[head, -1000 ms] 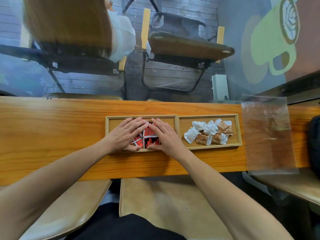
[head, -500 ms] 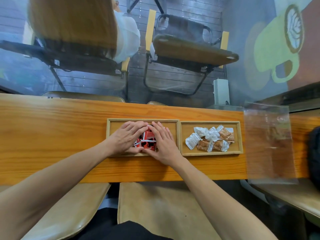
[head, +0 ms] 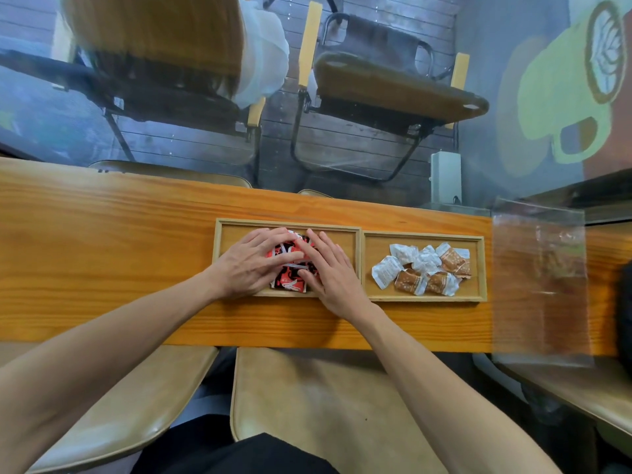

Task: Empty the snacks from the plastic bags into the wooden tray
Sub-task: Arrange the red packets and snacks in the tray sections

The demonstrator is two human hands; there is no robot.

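Two shallow wooden trays sit side by side on the counter. The left tray (head: pixel 236 230) holds a small heap of red and black snack packets (head: pixel 290 278). My left hand (head: pixel 249 265) and my right hand (head: pixel 328 268) lie flat on that heap with straight fingers, pressing the packets together from both sides; the fingertips almost meet at the far side. The right tray (head: pixel 478 268) holds several white and brown wrapped snacks (head: pixel 422 273). Clear plastic bags (head: pixel 540 278) lie flat on the counter at the right.
The narrow wooden counter (head: pixel 102 251) runs left to right against a glass pane. Beige seats (head: pixel 325 405) are below its near edge. A dark object (head: pixel 625 319) sits at the far right edge. Chairs and a person are seen beyond the glass.
Both hands have drawn closer together over the red packets, gathering them into a tighter heap. The view has shifted slightly downward.
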